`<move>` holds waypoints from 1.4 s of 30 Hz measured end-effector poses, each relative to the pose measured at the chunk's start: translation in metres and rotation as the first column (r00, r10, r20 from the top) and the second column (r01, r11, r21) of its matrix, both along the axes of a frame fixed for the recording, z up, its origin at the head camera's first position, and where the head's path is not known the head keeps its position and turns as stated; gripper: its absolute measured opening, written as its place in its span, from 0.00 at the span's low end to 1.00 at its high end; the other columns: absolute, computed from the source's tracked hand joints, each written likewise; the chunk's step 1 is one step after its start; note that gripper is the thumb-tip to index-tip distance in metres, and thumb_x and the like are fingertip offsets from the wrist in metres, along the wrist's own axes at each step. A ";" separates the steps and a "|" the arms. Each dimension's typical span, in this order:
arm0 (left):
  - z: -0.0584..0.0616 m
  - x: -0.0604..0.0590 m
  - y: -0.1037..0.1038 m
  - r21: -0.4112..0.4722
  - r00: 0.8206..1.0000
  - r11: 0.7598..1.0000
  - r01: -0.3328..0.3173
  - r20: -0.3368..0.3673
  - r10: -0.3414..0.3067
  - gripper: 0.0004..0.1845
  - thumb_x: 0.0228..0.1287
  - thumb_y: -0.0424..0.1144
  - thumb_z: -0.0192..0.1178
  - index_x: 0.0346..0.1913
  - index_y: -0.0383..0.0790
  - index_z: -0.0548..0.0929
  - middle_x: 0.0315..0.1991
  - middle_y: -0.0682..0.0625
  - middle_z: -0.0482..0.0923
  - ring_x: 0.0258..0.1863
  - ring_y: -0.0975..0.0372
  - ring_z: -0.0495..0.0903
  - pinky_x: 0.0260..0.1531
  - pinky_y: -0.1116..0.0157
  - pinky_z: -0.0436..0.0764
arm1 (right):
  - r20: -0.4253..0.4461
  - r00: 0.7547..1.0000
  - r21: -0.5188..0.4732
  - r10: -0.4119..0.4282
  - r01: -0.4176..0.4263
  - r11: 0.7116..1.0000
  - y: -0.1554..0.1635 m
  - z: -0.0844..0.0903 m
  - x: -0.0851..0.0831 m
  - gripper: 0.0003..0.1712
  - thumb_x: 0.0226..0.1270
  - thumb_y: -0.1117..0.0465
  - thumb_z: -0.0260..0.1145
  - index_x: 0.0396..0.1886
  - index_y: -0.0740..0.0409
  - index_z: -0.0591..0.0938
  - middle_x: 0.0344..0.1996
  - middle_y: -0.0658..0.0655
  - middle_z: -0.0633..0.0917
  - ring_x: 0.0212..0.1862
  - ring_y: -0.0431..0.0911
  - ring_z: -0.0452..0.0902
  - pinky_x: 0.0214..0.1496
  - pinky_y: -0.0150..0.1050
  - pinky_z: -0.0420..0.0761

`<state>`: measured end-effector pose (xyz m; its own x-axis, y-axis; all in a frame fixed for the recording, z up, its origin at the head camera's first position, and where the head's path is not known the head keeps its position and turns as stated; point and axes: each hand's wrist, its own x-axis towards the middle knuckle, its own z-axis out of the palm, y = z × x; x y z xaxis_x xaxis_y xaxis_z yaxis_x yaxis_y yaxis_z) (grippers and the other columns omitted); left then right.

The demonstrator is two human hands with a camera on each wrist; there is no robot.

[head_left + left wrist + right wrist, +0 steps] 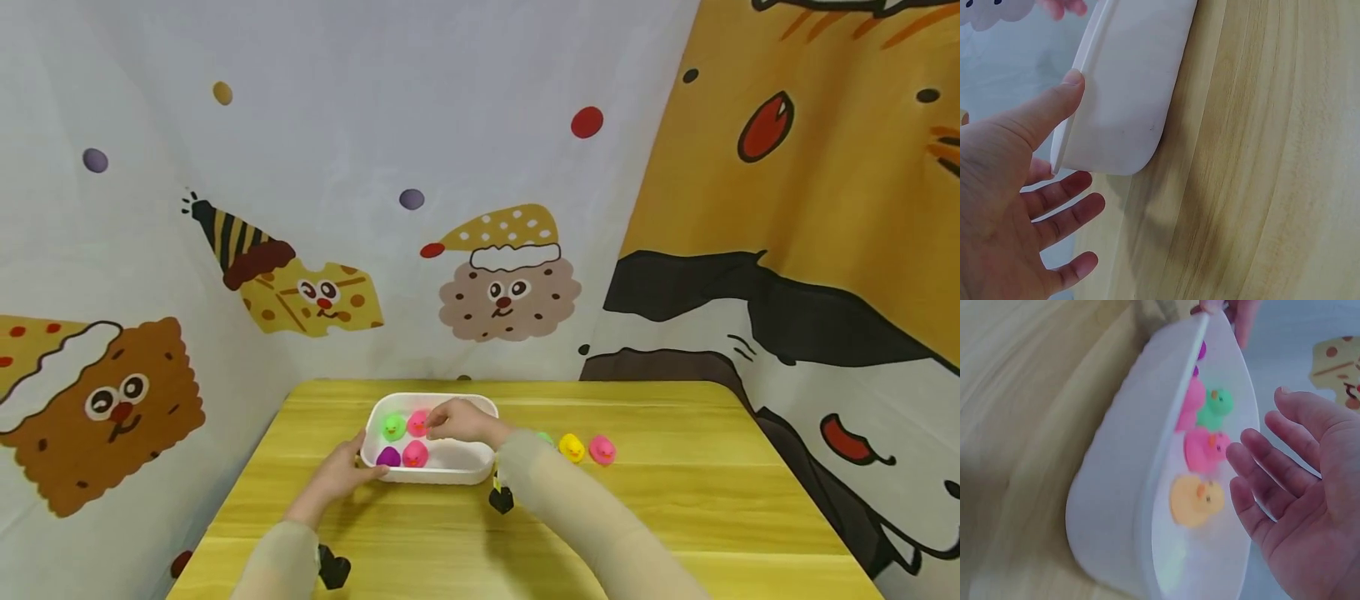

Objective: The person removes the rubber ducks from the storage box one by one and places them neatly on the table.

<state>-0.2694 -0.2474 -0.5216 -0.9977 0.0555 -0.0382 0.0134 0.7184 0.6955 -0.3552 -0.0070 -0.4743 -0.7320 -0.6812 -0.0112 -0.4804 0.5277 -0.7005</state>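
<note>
A white plastic tray (442, 477) holds toy ducks: a green duck (393, 427), two pink ducks (415, 454) and a purple one (388, 457). A yellow-orange duck (1192, 501) also sits inside, seen in the right wrist view and hidden by a hand in the head view. My left hand (337, 477) holds the tray's near left corner, thumb on the rim and index finger behind it; the other fingers are spread. Over the tray, my right hand (467, 421) has loosely bent fingers, with nothing between them in the right wrist view.
Right of the tray, on the wooden table (420, 550), stand a yellow duck (572, 448), a pink duck (602, 450) and a green duck (546, 437) partly behind the right sleeve. A cartoon-printed cloth (480, 125) hangs behind the table.
</note>
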 end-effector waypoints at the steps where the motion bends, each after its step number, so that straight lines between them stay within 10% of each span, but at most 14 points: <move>1: 0.000 0.000 0.000 0.000 1.000 1.000 -0.001 0.001 0.001 0.52 0.45 0.57 0.63 0.65 0.29 0.51 0.58 0.33 0.62 0.56 0.47 0.63 0.53 0.48 0.62 | -0.005 1.000 -0.009 0.007 -0.007 1.000 -0.004 -0.001 0.001 0.11 0.53 0.58 0.66 0.36 0.55 0.83 0.33 0.48 0.83 0.36 0.35 0.75 0.39 0.30 0.73; 22: -0.004 0.002 -0.001 -0.023 0.999 0.999 -0.028 -0.022 0.027 0.49 0.46 0.54 0.65 0.65 0.31 0.54 0.57 0.34 0.63 0.55 0.46 0.65 0.51 0.48 0.64 | 0.151 0.987 -0.088 -0.061 0.075 0.993 -0.050 -0.026 -0.002 0.17 0.51 0.56 0.68 0.39 0.61 0.82 0.31 0.45 0.82 0.36 0.36 0.73 0.44 0.31 0.71; 42: -0.002 0.003 -0.001 -0.016 0.997 1.000 -0.021 -0.073 0.020 0.48 0.46 0.53 0.65 0.65 0.30 0.55 0.57 0.34 0.64 0.54 0.48 0.66 0.51 0.49 0.65 | 0.075 0.997 -0.003 0.021 -0.021 1.000 -0.080 -0.041 0.014 0.15 0.53 0.58 0.66 0.40 0.59 0.83 0.31 0.45 0.82 0.30 0.35 0.71 0.36 0.27 0.71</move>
